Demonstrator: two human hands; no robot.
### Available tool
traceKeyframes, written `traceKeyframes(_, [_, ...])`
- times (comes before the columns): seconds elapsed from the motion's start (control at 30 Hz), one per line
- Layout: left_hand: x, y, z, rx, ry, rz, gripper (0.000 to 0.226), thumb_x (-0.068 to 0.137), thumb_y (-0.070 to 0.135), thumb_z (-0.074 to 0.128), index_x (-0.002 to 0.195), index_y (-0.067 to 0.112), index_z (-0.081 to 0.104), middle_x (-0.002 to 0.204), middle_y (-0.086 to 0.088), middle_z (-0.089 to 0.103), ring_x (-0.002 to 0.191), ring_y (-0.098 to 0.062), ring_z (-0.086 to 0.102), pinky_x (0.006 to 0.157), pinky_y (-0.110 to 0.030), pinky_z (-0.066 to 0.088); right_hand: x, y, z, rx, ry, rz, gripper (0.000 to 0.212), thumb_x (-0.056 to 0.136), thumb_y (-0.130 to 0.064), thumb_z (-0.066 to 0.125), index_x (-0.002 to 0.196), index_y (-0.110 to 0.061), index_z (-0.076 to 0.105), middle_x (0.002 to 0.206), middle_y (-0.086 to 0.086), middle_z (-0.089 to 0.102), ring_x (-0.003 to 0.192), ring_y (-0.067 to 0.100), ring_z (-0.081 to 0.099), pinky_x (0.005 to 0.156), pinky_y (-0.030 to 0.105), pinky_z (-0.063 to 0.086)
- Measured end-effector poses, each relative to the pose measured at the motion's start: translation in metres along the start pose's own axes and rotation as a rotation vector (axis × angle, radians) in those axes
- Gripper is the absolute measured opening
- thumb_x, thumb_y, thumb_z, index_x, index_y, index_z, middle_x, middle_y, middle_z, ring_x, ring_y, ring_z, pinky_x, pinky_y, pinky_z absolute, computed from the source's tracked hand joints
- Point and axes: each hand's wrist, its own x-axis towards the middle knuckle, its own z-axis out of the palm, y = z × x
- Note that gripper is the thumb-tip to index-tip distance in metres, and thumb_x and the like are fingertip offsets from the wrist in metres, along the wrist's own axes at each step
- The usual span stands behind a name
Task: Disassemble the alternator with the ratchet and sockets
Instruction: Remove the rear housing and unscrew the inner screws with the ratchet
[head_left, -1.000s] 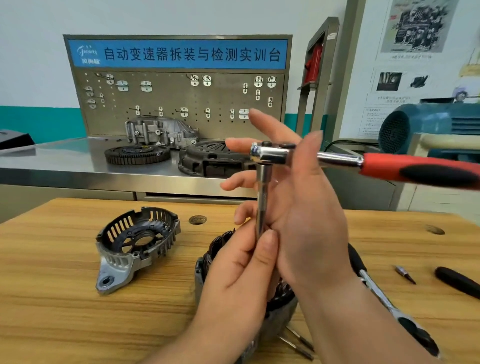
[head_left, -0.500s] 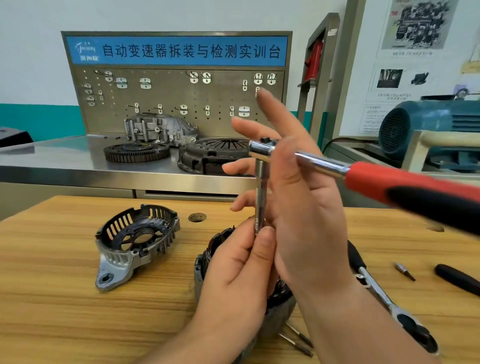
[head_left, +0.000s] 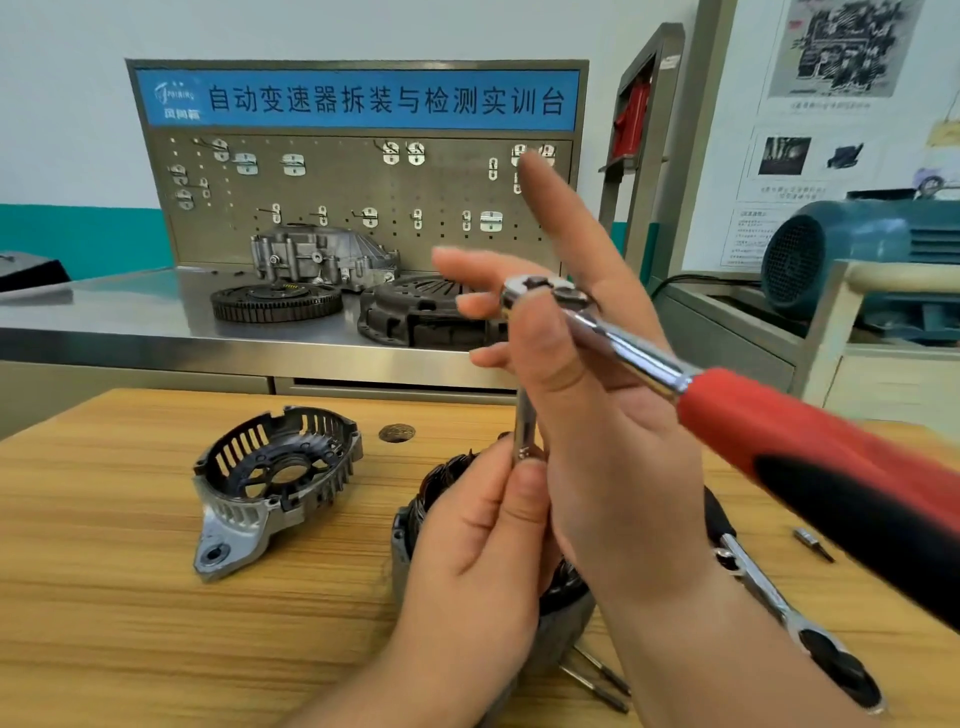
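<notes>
Over alternator: left hand pinches extension, right hand, fingers splayed, thumb-grips ratchet (handle 4 o'clock); keep extension plumb.

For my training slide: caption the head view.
Left hand pinches the extension bar on a red-handled ratchet held by the right hand, above the alternator.

This was an automotive training workshop. At 12 o'clock stood a pegboard of tool hooks under a blue Chinese banner, at the back of a steel bench holding a flywheel, clutch cover and gearbox casing. Technical posters hung at 1 o'clock above a teal electric motor at 3. An alternator housing lay on the wooden table at 8 o'clock.
</notes>
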Motion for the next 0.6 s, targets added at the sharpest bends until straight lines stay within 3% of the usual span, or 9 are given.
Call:
traceKeyframes(0.07, [0.0,0.003,0.001,-0.029,-0.013,0.007,0.019,0.082,0.041,0.058,0.068,0.031,0.066,0.048,0.009,0.048,0.043,-0.003,0.04,0.045,-0.014,0.033,0.001,0.0,0.001,0.061,-0.001,-0.007,0.106,0.051,-0.098,0.017,0.112,-0.028,0.068,0.112,0.028,0.064,0.101,0.045,0.057,0.078,0.041,0.04])
traceKeyframes(0.1, [0.0,0.004,0.001,-0.034,-0.013,0.005,0.02,0.083,0.041,0.058,0.068,0.029,0.065,0.046,0.01,0.043,0.04,-0.001,0.036,0.041,-0.013,0.029,-0.001,0.0,0.003,0.154,0.05,-0.078,0.092,0.061,-0.092,0.023,0.117,-0.031,0.064,0.106,0.024,0.068,0.098,0.042,0.06,0.081,0.044,0.043])
traceKeyframes(0.17, [0.0,0.006,0.001,-0.028,-0.012,-0.002,0.025,0.08,0.046,0.055,0.065,0.027,0.061,0.046,0.009,0.037,0.038,-0.003,0.03,0.039,-0.016,0.023,-0.008,-0.001,0.001,0.45,0.141,-0.15,0.058,0.081,-0.068,0.034,0.124,-0.036,0.055,0.09,0.013,0.074,0.091,0.032,0.066,0.09,0.046,0.048])
traceKeyframes(0.23, [-0.001,0.007,0.001,-0.024,-0.025,-0.003,0.029,0.077,0.049,0.051,0.061,0.026,0.057,0.047,0.004,0.034,0.04,-0.007,0.028,0.039,-0.021,0.018,-0.017,0.002,-0.001,0.562,0.093,-0.112,0.057,0.089,-0.061,0.026,0.128,-0.031,0.054,0.083,0.01,0.074,0.087,0.027,0.067,0.091,0.044,0.049])
traceKeyframes(0.33, [0.0,0.005,0.0,0.048,-0.037,0.018,0.03,0.079,0.05,0.048,0.062,0.027,0.058,0.047,0.006,0.036,0.04,-0.007,0.029,0.04,-0.02,0.02,-0.01,0.006,-0.005,0.562,0.068,-0.066,0.061,0.09,-0.061,0.021,0.13,-0.029,0.053,0.086,0.011,0.074,0.086,0.023,0.066,0.087,0.037,0.05])
traceKeyframes(0.43, [0.0,0.001,-0.001,0.1,-0.002,0.044,0.03,0.078,0.052,0.048,0.07,0.028,0.064,0.048,0.004,0.041,0.04,-0.008,0.034,0.042,-0.019,0.028,-0.01,0.001,0.0,0.474,0.13,-0.128,0.051,0.088,-0.064,0.034,0.13,-0.039,0.05,0.1,0.009,0.074,0.092,0.019,0.065,0.088,0.033,0.048])
traceKeyframes(0.5, [0.0,-0.002,-0.001,0.096,0.044,0.011,0.033,0.074,0.057,0.051,0.074,0.028,0.066,0.054,-0.003,0.046,0.05,-0.019,0.044,0.054,-0.031,0.039,-0.012,-0.001,0.002,0.395,0.168,-0.203,0.032,0.094,-0.054,0.042,0.123,-0.044,0.053,0.112,0.007,0.07,0.103,0.015,0.063,0.095,0.034,0.046])
traceKeyframes(0.57, [0.001,-0.004,-0.001,0.077,0.067,-0.026,0.035,0.07,0.06,0.054,0.074,0.029,0.067,0.061,-0.008,0.051,0.062,-0.026,0.048,0.063,-0.043,0.04,-0.014,-0.001,0.003,0.305,0.208,-0.252,0.024,0.091,-0.045,0.046,0.112,-0.047,0.058,0.12,0.003,0.067,0.114,0.016,0.06,0.103,0.043,0.043])
traceKeyframes(0.6, [0.001,-0.004,0.0,0.071,0.067,-0.03,0.034,0.07,0.06,0.054,0.074,0.029,0.067,0.061,-0.007,0.05,0.062,-0.026,0.046,0.062,-0.042,0.039,-0.014,0.001,0.003,0.286,0.21,-0.247,0.023,0.089,-0.046,0.047,0.109,-0.047,0.059,0.12,0.002,0.067,0.114,0.017,0.06,0.104,0.047,0.042])
